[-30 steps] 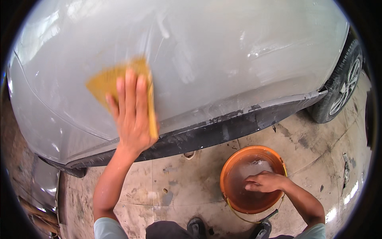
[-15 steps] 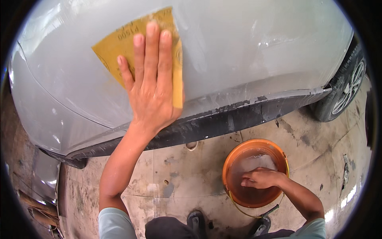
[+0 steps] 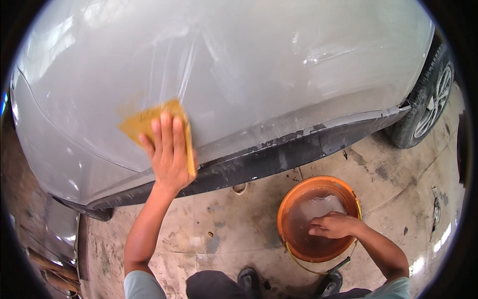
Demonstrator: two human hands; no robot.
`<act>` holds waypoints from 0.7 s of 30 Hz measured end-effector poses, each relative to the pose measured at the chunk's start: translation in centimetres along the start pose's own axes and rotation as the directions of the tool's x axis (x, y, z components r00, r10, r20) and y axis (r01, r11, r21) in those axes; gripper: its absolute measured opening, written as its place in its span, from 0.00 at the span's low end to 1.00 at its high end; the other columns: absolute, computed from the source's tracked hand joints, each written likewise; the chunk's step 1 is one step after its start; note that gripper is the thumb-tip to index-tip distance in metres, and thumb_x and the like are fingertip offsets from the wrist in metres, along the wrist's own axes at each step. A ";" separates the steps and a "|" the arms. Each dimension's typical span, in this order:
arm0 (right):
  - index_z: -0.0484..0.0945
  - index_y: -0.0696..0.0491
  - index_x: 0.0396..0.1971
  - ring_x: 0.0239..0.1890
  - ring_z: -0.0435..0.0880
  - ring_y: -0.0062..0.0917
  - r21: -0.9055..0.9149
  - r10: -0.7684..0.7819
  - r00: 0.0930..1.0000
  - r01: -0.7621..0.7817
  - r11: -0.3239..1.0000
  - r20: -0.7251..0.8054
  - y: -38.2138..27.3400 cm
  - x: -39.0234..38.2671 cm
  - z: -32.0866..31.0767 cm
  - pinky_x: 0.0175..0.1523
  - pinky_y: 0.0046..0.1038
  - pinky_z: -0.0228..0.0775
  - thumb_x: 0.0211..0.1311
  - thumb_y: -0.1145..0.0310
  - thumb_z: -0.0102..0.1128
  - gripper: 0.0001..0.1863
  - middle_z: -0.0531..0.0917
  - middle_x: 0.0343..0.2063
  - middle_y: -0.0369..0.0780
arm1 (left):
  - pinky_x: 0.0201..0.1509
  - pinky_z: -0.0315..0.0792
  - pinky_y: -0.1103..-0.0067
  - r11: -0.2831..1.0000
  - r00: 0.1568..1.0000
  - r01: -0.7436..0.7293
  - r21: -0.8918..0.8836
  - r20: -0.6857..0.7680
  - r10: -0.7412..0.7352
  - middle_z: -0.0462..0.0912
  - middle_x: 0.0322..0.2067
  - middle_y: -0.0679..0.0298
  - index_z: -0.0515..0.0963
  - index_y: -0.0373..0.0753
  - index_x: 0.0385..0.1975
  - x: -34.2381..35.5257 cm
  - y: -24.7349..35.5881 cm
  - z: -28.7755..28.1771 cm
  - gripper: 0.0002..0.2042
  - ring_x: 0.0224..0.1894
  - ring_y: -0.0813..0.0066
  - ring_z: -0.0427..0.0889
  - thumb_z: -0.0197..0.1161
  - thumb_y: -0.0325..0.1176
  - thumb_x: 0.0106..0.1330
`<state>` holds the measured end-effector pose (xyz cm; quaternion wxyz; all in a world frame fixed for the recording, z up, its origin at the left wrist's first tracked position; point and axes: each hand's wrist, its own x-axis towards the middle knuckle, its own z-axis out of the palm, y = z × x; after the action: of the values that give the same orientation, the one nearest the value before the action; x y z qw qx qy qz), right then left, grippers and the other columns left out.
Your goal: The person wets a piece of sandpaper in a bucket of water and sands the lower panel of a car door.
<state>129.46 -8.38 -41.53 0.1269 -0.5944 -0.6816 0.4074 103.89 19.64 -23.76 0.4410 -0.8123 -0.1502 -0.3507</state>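
My left hand (image 3: 169, 159) presses a yellow-brown sheet of sandpaper (image 3: 137, 124) against the lower part of a wet grey car body panel (image 3: 259, 65). Its fingers lie stretched over the sheet, and the paper's edge runs along the thumb side. An orange bucket (image 3: 284, 219) of murky water stands on the floor to the right. My right hand (image 3: 336, 225) is over the water inside it, fingers bent and close together. Whatever those fingers hold, if anything, is hidden. Beside them, a pale patch (image 3: 328, 203) shows in the water.
Below the panel runs a dark, scuffed sill (image 3: 269, 159). A wheel (image 3: 430, 104) stands at the far right. The bucket's wire handle (image 3: 308, 269) hangs towards my shoes (image 3: 249, 279). Stained tiles (image 3: 219, 224) cover the floor, and brown pole-like pieces (image 3: 52, 264) lie at lower left.
My left hand has slid down the panel and a little left with the sandpaper, leaving wet streaks above. My right hand has shifted slightly right within the bucket.
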 end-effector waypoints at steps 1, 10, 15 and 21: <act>0.75 0.55 0.40 0.42 0.79 0.44 -0.003 -0.005 1.000 0.005 1.000 -0.002 0.5 0.2 0.3 0.48 0.40 0.69 0.66 0.50 0.45 0.22 0.82 0.33 0.47 | 0.70 0.23 0.61 1.000 1.000 -0.005 0.004 -0.015 0.005 0.44 0.69 0.50 0.47 0.31 0.67 1.2 -0.1 -0.3 0.32 0.72 0.57 0.38 0.39 0.41 0.66; 0.75 0.54 0.42 0.40 0.80 0.44 0.026 -0.051 0.996 0.053 0.998 -0.075 0.5 -0.9 -0.1 0.47 0.40 0.70 0.66 0.50 0.46 0.21 0.82 0.32 0.47 | 0.69 0.21 0.59 0.999 0.999 0.038 -0.007 0.016 -0.038 0.43 0.68 0.45 0.47 0.28 0.66 1.7 1.2 -0.7 0.32 0.72 0.53 0.36 0.39 0.41 0.65; 0.75 0.54 0.44 0.39 0.81 0.43 0.036 -0.026 0.999 0.027 0.999 -0.032 1.5 -0.4 0.3 0.47 0.40 0.70 0.66 0.50 0.46 0.22 0.83 0.32 0.46 | 0.69 0.20 0.59 0.983 0.986 0.158 -0.099 -0.039 -0.162 0.48 0.68 0.47 0.51 0.28 0.65 9.2 3.6 -2.0 0.31 0.72 0.54 0.39 0.40 0.40 0.64; 0.75 0.54 0.43 0.42 0.80 0.44 0.097 0.063 0.998 -0.062 0.993 -0.009 1.3 -1.7 0.1 0.49 0.40 0.69 0.66 0.50 0.46 0.22 0.82 0.34 0.48 | 0.69 0.21 0.59 0.996 0.996 0.078 -0.042 -0.036 -0.079 0.42 0.68 0.45 0.45 0.28 0.67 2.6 1.2 -0.5 0.33 0.72 0.52 0.35 0.38 0.43 0.67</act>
<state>130.74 -10.05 -41.95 0.1467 -0.6111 -0.6414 0.4402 106.19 18.37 -22.50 0.4132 -0.8078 -0.1666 -0.3861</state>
